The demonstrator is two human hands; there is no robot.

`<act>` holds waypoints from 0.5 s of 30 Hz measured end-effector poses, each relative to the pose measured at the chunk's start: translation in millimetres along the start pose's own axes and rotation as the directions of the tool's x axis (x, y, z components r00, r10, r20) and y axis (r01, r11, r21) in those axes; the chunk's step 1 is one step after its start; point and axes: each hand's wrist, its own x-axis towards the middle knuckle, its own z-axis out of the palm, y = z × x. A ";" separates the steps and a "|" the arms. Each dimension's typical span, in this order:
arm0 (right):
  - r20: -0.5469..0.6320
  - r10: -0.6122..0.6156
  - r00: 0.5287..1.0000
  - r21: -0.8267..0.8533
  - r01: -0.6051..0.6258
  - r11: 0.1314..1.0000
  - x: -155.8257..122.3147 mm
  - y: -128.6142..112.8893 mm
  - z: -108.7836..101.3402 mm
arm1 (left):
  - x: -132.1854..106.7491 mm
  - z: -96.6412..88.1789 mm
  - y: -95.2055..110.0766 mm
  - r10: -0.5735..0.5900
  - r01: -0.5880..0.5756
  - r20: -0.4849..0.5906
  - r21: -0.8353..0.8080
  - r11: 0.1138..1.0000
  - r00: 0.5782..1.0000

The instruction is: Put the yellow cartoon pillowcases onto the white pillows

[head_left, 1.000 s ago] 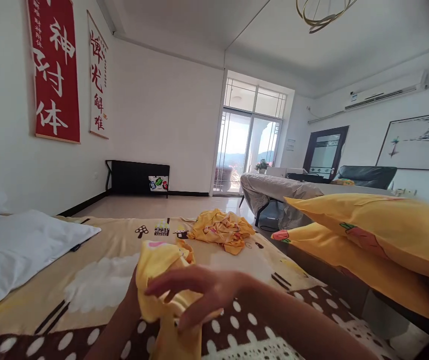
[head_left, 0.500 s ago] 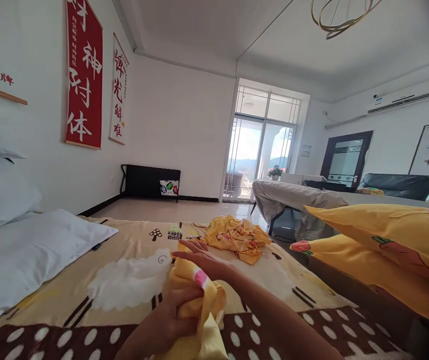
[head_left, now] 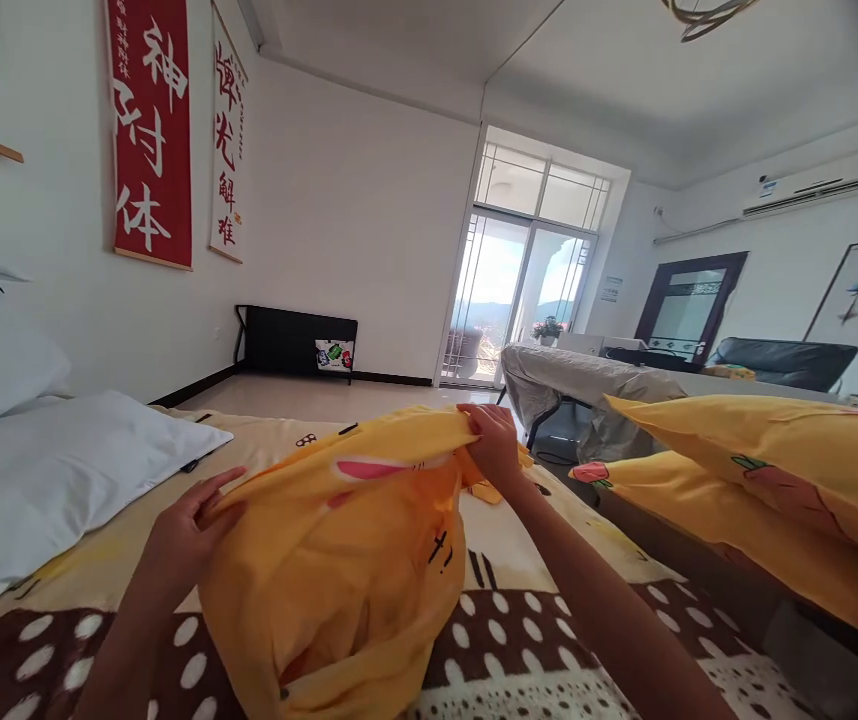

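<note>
A yellow pillowcase [head_left: 346, 560] with a pink and black print hangs stretched between my two hands above the patterned bedspread [head_left: 519, 620]. My left hand [head_left: 189, 525] pinches its left edge, fingers closed on the cloth. My right hand [head_left: 490, 445] grips the far upper edge, held higher and further out. The lower part of the pillowcase sags into a bag towards me. Behind my right hand a bit of another crumpled yellow cloth [head_left: 485, 490] shows on the bed.
Two white pillows [head_left: 46, 470] lie at the left against the wall. Two yellow pillows [head_left: 774, 480] are stacked at the right past the bed's edge. Beyond stand a covered table [head_left: 586, 375], a dark sofa [head_left: 781, 360] and a glass balcony door [head_left: 511, 290].
The pillowcase was bunched in my hands low on the bed; now my hands have moved apart and up, and it is spread open between them. The view shifted slightly.
</note>
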 end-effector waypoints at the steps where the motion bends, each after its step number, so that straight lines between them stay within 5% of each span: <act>1: 0.124 0.008 0.992 0.023 -0.011 1.000 -7.1 -0.1 -2.2 | 1.6 2.7 -8.1 -0.005 0.004 0.059 0.015 1.000 0.998; 3: 0.436 -0.005 0.900 0.083 -0.034 0.996 -27.8 0.1 1.6 | 0.2 10.3 -16.2 -0.008 -0.004 0.281 0.039 0.999 0.960; 4: 0.578 -0.020 0.816 0.117 -0.058 0.991 -40.0 1.2 6.4 | -2.2 14.8 -16.8 -0.007 -0.021 0.436 0.058 0.998 0.900; 6: 0.756 -0.049 0.653 0.177 -0.133 0.975 -63.1 5.9 18.3 | -8.4 23.9 -13.7 -0.031 -0.038 0.726 0.079 0.996 0.687; 8: 0.833 -0.068 0.550 0.221 -0.218 0.951 -79.7 13.8 29.4 | -13.4 31.8 -8.8 -0.064 -0.014 0.864 0.082 0.997 0.499; 9: 0.845 -0.068 0.531 0.236 -0.255 0.938 -84.8 18.7 34.0 | -14.8 34.8 -6.8 -0.074 -0.001 0.877 0.084 0.996 0.474; 13: 0.737 0.034 0.675 0.251 -0.320 0.913 -95.9 38.0 49.6 | -15.1 41.3 -5.6 -0.093 0.027 0.788 0.097 0.995 0.609; 15: 0.685 0.089 0.723 0.255 -0.352 0.901 -105.8 45.3 60.0 | -15.1 43.5 -8.1 -0.116 0.064 0.806 0.096 0.993 0.580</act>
